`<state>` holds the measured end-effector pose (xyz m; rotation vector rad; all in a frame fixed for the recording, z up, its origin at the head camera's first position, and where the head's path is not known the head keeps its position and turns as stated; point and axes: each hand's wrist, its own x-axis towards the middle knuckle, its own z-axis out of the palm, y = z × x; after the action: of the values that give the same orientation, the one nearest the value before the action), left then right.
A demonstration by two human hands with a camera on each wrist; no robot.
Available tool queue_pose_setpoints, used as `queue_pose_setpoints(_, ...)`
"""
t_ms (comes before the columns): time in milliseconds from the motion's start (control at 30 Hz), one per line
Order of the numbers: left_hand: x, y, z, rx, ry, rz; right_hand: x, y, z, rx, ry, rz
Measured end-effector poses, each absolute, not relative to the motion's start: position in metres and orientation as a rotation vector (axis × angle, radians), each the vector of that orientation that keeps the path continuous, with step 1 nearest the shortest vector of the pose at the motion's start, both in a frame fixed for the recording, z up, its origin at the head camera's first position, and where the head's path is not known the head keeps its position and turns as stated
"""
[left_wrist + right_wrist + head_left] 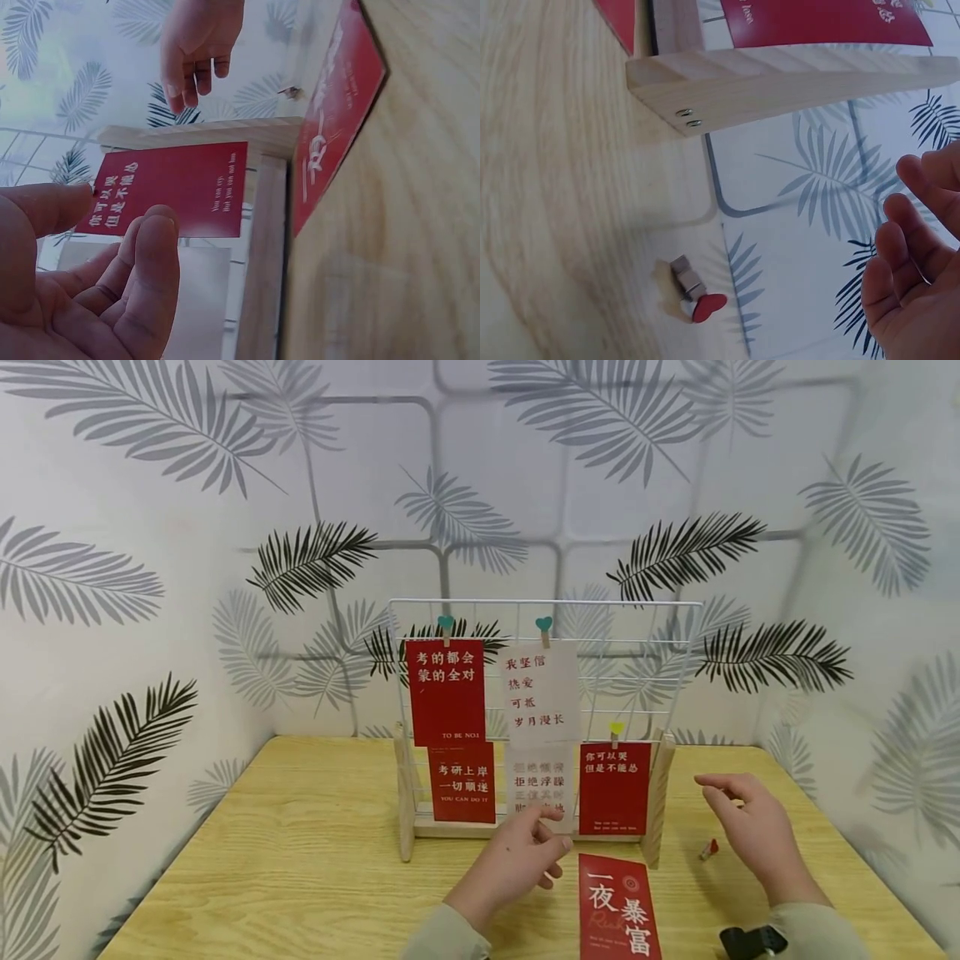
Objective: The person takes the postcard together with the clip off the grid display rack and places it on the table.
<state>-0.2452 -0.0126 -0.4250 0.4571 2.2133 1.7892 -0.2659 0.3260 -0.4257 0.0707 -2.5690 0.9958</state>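
Observation:
My left hand (522, 853), fingers loosely bent and holding nothing, is in front of the rack's lower middle, overlapping a white card (542, 777) there. In the left wrist view its thumb and fingers stand apart before the lower right red card (169, 187). My right hand (753, 827) hangs relaxed and bare to the right of the rack. Below and left of it, a small wooden clothespin with a red heart (708, 849) lies on the table. A red card with white characters (618, 906) lies on the table just in front of the rack, right of my left hand.
The white wire grid rack (626, 685) stands on wooden feet (657, 802). An upper red card (447, 693), a lower red card (462, 783) and an upper white card (540, 693) hang on it. Heart clothespins (543, 625) top some cards. Leaf-patterned covering (150, 610) encloses the wooden table (247, 860).

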Motion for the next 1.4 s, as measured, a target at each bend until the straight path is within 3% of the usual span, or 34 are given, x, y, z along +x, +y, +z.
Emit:
queue_pose_setpoints(700, -0.241, -0.017, -0.402, 0.494, 2.307, 1.825, -0.255, 0.294, -0.369, 0.259, -2.402, 0.875)
queue_pose_setpoints(1400, -0.245, -0.023, -0.394, 0.506, 2.458, 1.835, -0.253, 0.264, -0.342, 0.479, -2.33, 0.781)
